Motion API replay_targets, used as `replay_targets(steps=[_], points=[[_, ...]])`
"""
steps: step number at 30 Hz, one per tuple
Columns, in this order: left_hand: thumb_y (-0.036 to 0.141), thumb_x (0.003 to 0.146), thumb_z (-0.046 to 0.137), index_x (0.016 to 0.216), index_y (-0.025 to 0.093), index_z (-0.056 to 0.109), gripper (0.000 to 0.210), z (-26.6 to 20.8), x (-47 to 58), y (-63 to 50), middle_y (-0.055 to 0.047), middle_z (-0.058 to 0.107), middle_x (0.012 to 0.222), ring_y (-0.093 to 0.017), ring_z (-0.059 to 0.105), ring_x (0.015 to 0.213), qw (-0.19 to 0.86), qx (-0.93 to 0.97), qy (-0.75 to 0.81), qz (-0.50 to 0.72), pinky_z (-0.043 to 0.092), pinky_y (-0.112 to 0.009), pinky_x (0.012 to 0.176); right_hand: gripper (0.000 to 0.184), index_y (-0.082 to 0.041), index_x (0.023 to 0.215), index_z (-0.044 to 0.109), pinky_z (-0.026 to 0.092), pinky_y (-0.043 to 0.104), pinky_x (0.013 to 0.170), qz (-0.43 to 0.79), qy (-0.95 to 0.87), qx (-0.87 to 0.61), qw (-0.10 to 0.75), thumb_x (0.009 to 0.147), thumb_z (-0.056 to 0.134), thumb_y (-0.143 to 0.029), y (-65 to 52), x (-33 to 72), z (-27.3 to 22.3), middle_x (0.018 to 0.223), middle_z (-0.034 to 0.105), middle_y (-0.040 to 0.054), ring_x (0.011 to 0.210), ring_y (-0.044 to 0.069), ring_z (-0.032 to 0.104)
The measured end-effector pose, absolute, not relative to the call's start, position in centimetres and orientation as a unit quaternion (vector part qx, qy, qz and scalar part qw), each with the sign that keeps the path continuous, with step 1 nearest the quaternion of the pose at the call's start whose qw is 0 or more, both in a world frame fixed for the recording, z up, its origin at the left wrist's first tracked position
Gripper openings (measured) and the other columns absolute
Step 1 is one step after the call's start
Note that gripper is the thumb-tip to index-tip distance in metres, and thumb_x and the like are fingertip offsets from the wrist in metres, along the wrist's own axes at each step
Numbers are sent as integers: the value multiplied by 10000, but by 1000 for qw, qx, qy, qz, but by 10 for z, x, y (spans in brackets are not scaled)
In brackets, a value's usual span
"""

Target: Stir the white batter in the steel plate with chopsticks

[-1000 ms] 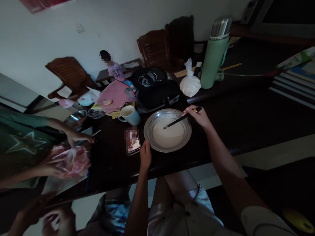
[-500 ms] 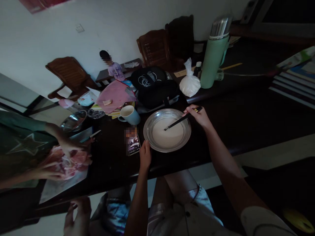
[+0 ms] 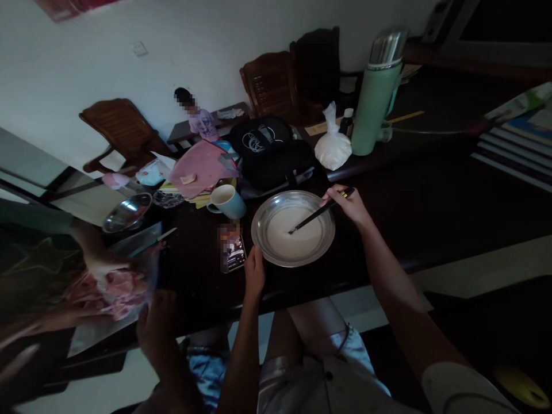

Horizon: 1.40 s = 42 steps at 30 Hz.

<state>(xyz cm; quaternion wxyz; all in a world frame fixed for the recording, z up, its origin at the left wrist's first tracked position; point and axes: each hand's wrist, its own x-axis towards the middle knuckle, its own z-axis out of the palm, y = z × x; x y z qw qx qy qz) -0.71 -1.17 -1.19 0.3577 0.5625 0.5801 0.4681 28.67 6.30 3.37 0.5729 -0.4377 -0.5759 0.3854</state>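
A wide metal bowl [image 3: 257, 233] stands on the dark table, holding a pale, milky batter-like liquid [image 3: 293, 244]. My left hand [image 3: 254, 271] grips its near-left rim, thumb on top. Over the far-right rim, my right hand [image 3: 345, 202] is closed around dark chopsticks [image 3: 313, 216] with a gold band. Their tips dip into the liquid near the bowl's middle. Left of the bowl lies a phone [image 3: 234, 253] with its screen lit, and a light blue mug [image 3: 235, 206] stands behind it.
At left, another person's hands [image 3: 103, 261] handle raw meat [image 3: 123, 290] on a board beside a knife [image 3: 166, 234]. A third person's hand [image 3: 157, 322] is near the table edge. Behind are a black bag [image 3: 276, 161], a tied bag of white powder [image 3: 333, 150] and a green thermos [image 3: 374, 109].
The chopstick tips have shifted slightly within the liquid; my left hand stays on the rim. At left, the co-worker's hands moved over the meat, and another person's hand rose toward the board.
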Motion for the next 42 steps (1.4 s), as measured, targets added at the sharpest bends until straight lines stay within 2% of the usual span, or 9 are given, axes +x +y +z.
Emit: replay_targets(steps=[4, 7, 13, 19, 25, 29, 32, 37, 42], points=[[633, 852, 386, 735, 155, 571, 525, -9, -6, -12, 3, 542, 694, -125, 468, 689, 346, 566, 587, 463, 393, -231, 662, 341, -207, 746, 699, 512, 301, 737, 413, -609, -416, 534, 824, 597, -523, 61, 282, 35, 725, 743, 28, 733, 185, 696], [643, 841, 395, 691, 160, 539, 526, -8, -6, -12, 15, 501, 652, -117, 435, 657, 339, 562, 593, 466, 375, -225, 627, 340, -203, 745, 700, 510, 301, 762, 388, -611, -420, 548, 823, 601, -519, 62, 282, 35, 770, 748, 33, 781, 189, 697], [623, 849, 402, 704, 163, 539, 501, -9, -6, -12, 20, 488, 644, -114, 423, 644, 347, 563, 586, 469, 372, -224, 617, 357, -212, 715, 689, 518, 309, 711, 400, -583, -429, 562, 819, 594, -540, 61, 285, 36, 654, 725, 21, 666, 186, 691], [604, 866, 392, 709, 164, 539, 490, -10, -6, -12, 18, 494, 646, -111, 428, 639, 351, 561, 587, 466, 379, -223, 625, 361, -203, 758, 698, 521, 322, 771, 397, -604, -422, 547, 808, 602, -547, 62, 282, 35, 759, 748, 36, 770, 197, 701], [602, 862, 405, 753, 159, 577, 488, -11, -7, -12, 6, 527, 671, -124, 466, 676, 352, 560, 586, 467, 397, -233, 661, 367, -207, 716, 684, 524, 319, 711, 400, -583, -431, 561, 815, 594, -548, 61, 284, 37, 655, 726, 31, 666, 190, 693], [620, 848, 413, 734, 158, 576, 503, -9, -6, -12, 1, 542, 692, -128, 468, 692, 349, 558, 588, 470, 399, -232, 660, 346, -208, 744, 699, 520, 314, 750, 408, -612, -415, 535, 819, 599, -531, 59, 281, 37, 735, 745, 34, 744, 190, 701], [647, 835, 408, 721, 160, 566, 525, -9, -6, -12, 7, 525, 672, -123, 454, 671, 345, 558, 588, 473, 394, -227, 631, 354, -207, 731, 696, 516, 316, 772, 376, -608, -427, 554, 814, 600, -537, 61, 282, 37, 763, 747, 39, 776, 193, 697], [665, 825, 407, 697, 165, 541, 533, -8, -5, -12, 15, 499, 645, -114, 431, 637, 347, 557, 589, 471, 386, -224, 613, 379, -204, 718, 679, 522, 313, 717, 396, -579, -441, 559, 805, 596, -563, 60, 285, 36, 648, 723, 30, 675, 190, 693], [643, 841, 399, 724, 163, 555, 518, -7, -6, -13, 6, 519, 674, -123, 452, 676, 344, 561, 589, 470, 396, -228, 644, 357, -206, 741, 697, 514, 307, 752, 408, -608, -421, 536, 805, 606, -545, 60, 280, 36, 752, 747, 38, 755, 191, 700]])
